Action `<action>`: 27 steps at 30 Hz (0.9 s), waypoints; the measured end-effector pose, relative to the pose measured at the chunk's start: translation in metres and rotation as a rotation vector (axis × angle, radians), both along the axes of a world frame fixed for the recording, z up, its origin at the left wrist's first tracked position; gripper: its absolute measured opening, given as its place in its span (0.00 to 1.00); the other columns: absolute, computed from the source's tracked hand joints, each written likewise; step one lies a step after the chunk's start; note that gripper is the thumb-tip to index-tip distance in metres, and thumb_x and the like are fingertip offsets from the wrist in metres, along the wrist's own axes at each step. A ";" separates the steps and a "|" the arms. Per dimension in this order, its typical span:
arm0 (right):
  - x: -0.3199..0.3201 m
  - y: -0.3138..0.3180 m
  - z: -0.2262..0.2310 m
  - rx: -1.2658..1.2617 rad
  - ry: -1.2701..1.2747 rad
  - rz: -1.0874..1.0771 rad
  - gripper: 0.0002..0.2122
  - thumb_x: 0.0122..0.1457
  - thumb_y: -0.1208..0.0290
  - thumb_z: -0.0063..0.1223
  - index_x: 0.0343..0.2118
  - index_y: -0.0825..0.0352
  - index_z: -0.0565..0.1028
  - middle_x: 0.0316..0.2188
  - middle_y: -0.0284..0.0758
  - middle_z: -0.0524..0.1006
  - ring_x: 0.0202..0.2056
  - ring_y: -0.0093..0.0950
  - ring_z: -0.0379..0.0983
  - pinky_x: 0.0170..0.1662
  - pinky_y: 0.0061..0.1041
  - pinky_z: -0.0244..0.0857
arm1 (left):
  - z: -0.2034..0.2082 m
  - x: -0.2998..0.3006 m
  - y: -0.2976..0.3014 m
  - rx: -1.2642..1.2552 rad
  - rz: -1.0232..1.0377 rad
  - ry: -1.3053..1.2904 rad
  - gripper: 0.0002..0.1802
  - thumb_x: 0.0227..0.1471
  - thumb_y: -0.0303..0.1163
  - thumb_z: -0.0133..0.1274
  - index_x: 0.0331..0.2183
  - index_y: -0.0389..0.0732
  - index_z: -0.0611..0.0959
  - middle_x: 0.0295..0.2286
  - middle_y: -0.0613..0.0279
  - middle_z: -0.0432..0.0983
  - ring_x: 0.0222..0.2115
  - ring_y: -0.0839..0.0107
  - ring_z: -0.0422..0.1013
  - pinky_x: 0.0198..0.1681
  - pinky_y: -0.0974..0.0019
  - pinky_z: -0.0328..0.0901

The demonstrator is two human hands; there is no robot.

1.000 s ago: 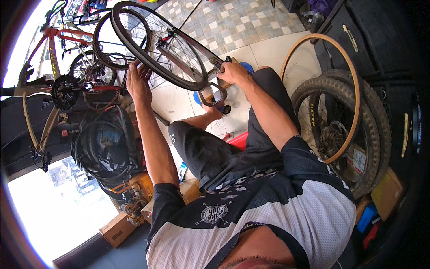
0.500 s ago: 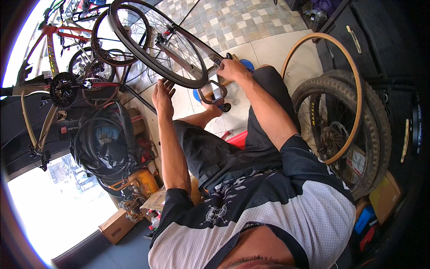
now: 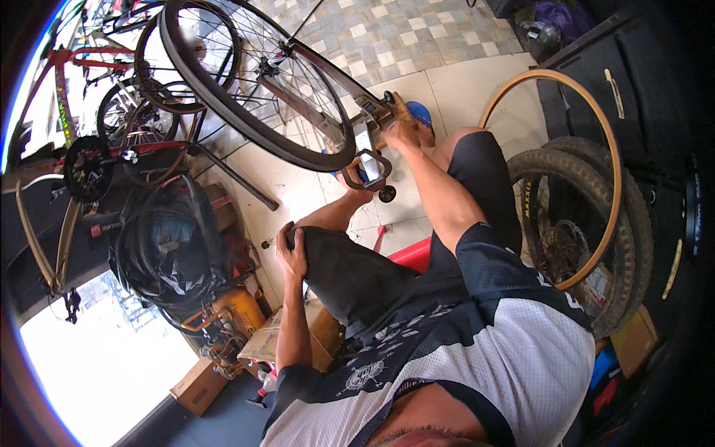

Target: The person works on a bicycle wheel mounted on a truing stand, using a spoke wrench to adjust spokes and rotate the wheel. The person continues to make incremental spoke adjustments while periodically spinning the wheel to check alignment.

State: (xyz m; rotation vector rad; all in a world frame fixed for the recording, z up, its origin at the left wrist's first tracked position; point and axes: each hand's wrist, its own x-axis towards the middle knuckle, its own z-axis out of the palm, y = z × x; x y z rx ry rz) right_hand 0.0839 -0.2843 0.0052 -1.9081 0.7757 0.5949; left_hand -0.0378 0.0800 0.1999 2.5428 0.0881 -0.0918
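Observation:
A spoked bicycle wheel (image 3: 328,161) with a dark rim stands tilted in a metal wheel truing stand (image 3: 328,71). My right hand (image 3: 401,135) is at the near right side of the stand's base, beside a small black knob. Its fingers look curled, and what they hold, if anything, is hidden. Resting on my left knee is my left hand (image 3: 293,253), its fingers apart and nothing in it. A dark looped bracket (image 3: 386,170) of the stand sits below the wheel's near edge, between my legs.
Bicycle frames, including a red one (image 3: 63,97), and other wheels crowd the left. Below them lie a black-wrapped bundle (image 3: 167,238) and a yellow machine (image 3: 237,309). To my right lean a tan rim (image 3: 614,164) and knobbly tyres (image 3: 642,238) against dark cabinets.
My left hand has dropped from beside the wheel's rim to my left knee. My right hand has moved from the black knob lower along the stand's base.

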 end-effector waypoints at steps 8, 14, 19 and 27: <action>-0.031 0.021 -0.082 -0.016 0.101 0.196 0.27 0.47 0.53 0.64 0.50 0.60 0.78 0.47 0.45 0.80 0.50 0.41 0.77 0.53 0.36 0.69 | 0.005 0.030 0.000 -0.154 0.064 0.123 0.19 0.61 0.40 0.51 0.41 0.31 0.82 0.38 0.49 0.80 0.42 0.60 0.74 0.51 0.59 0.65; -0.049 0.040 -0.137 0.156 -0.024 0.248 0.40 0.45 0.49 0.67 0.59 0.67 0.68 0.48 0.51 0.78 0.51 0.45 0.75 0.54 0.37 0.67 | -0.002 0.033 0.012 -0.235 0.055 0.131 0.19 0.63 0.37 0.46 0.43 0.30 0.80 0.40 0.48 0.79 0.44 0.59 0.73 0.54 0.60 0.63; -0.048 0.064 -0.169 0.232 -0.179 0.173 0.39 0.49 0.49 0.62 0.60 0.71 0.66 0.50 0.56 0.76 0.53 0.50 0.73 0.55 0.40 0.67 | -0.002 0.032 0.018 -0.277 0.082 0.160 0.22 0.64 0.40 0.43 0.42 0.29 0.80 0.38 0.49 0.79 0.42 0.62 0.72 0.51 0.62 0.63; -0.041 0.072 -0.165 0.092 -0.223 0.236 0.17 0.60 0.59 0.53 0.42 0.69 0.74 0.41 0.55 0.78 0.45 0.53 0.74 0.48 0.45 0.68 | -0.015 0.017 0.039 -0.181 -0.027 0.126 0.20 0.65 0.35 0.41 0.45 0.27 0.78 0.42 0.43 0.76 0.41 0.62 0.72 0.50 0.60 0.63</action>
